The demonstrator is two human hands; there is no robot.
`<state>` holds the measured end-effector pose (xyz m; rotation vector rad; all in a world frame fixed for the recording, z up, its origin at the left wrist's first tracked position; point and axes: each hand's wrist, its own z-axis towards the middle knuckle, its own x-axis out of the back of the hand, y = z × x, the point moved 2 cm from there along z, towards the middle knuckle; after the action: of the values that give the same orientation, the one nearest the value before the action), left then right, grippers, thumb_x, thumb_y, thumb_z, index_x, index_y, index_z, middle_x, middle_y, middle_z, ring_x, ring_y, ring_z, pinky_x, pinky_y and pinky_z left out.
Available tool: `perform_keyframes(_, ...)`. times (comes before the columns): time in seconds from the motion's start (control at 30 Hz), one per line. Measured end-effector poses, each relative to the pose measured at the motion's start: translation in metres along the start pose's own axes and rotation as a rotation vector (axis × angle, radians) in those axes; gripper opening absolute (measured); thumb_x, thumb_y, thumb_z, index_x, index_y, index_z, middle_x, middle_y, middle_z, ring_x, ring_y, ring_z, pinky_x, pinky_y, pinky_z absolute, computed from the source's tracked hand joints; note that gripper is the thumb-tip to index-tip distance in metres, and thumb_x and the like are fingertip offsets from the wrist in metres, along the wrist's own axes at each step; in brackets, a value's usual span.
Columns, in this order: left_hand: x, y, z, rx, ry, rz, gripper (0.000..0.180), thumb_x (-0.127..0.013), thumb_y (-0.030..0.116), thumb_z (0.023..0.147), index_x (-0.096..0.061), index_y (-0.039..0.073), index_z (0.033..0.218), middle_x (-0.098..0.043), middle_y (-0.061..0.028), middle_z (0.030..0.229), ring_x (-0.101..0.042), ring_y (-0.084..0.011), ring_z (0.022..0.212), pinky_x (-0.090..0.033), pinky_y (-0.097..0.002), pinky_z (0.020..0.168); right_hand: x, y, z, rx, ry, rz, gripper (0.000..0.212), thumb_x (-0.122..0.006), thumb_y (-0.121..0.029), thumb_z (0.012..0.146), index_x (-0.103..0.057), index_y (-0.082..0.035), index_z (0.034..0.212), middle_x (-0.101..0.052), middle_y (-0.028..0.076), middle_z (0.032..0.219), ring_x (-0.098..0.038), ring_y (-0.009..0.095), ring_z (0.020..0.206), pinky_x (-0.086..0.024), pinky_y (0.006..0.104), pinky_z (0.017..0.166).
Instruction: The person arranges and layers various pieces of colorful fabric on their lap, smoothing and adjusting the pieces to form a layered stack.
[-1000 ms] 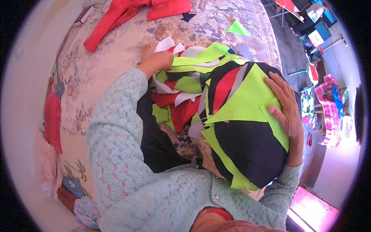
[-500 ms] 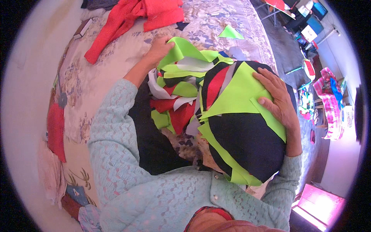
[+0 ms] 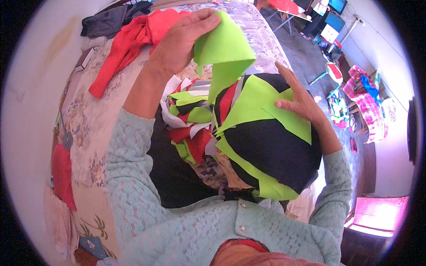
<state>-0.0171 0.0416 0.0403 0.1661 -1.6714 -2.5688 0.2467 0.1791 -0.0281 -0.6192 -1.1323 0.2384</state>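
Observation:
My left hand (image 3: 179,42) is raised over the bed, pinching a lime-green fabric piece (image 3: 227,44) by its upper edge. That piece hangs folded, its lower tip coming down in front of a bulky rounded stack of black and lime cloth pieces (image 3: 270,142). At the right side of this stack is my right hand (image 3: 304,102), thumb and fingers spread, gripping nothing; whether its palm touches the cloth I cannot tell. Left of the stack, a loose heap of red, white, grey and lime scraps (image 3: 197,142) lies close to my lap.
A patterned bedspread (image 3: 120,119) covers the bed. A red garment (image 3: 120,57) and dark clothing (image 3: 104,24) lie at its far left. Beyond the right edge, the floor holds a chair draped with pink cloth (image 3: 372,115) and a stool (image 3: 333,73).
My left hand has lifted the lime-green piece up off the scrap heap. My right hand has loosened from the stack, its fingers now raised and apart. The view has shifted slightly.

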Motion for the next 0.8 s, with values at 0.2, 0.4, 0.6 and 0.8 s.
perform_keyframes(0.2,-0.058,0.049,0.016,-0.064,-0.077,-0.299,0.018,-0.051,0.017,0.096,-0.059,0.004,0.105,-0.062,-0.0003,0.085,-0.057,-0.0061,0.073,-0.047,-0.0197,0.066,-0.007,-0.051,0.027,0.221,0.338,0.056,0.11,-0.084,-0.048,0.059,-0.028,-0.004,0.142,-0.037,0.019,0.142,-0.034,0.03,0.133,-0.025,0.0426,0.111)
perform_keyframes(0.4,-0.094,0.072,0.016,-0.121,-0.273,-0.385,0.027,-0.051,0.021,0.097,-0.057,0.001,0.114,-0.063,-0.0035,0.097,-0.059,-0.0083,0.084,-0.048,-0.0192,0.077,-0.016,-0.067,0.052,0.115,0.606,0.275,0.049,-0.079,-0.015,0.069,-0.058,0.001,0.111,-0.065,0.011,0.103,-0.061,0.02,0.094,-0.049,0.0343,0.082)
perform_keyframes(0.6,-0.106,0.086,-0.009,-0.158,-0.126,-0.3,0.032,-0.051,0.023,0.096,-0.054,0.0,0.118,-0.062,-0.0065,0.103,-0.06,-0.0119,0.092,-0.048,-0.0235,0.084,0.035,-0.028,0.033,0.341,0.977,-0.133,0.024,-0.073,-0.006,0.074,-0.068,-0.005,0.097,-0.07,0.004,0.089,-0.065,0.014,0.078,-0.052,0.0288,0.071)
perform_keyframes(0.8,-0.075,0.045,-0.021,-0.054,-0.041,-0.143,0.027,-0.052,0.026,0.095,-0.058,0.002,0.107,-0.064,-0.0023,0.093,-0.061,-0.0076,0.08,-0.049,-0.0204,0.074,0.123,-0.012,-0.047,0.047,1.024,-0.521,0.025,-0.073,-0.01,0.071,-0.07,-0.017,0.095,-0.071,0.002,0.092,-0.068,0.019,0.084,-0.052,0.0321,0.075)
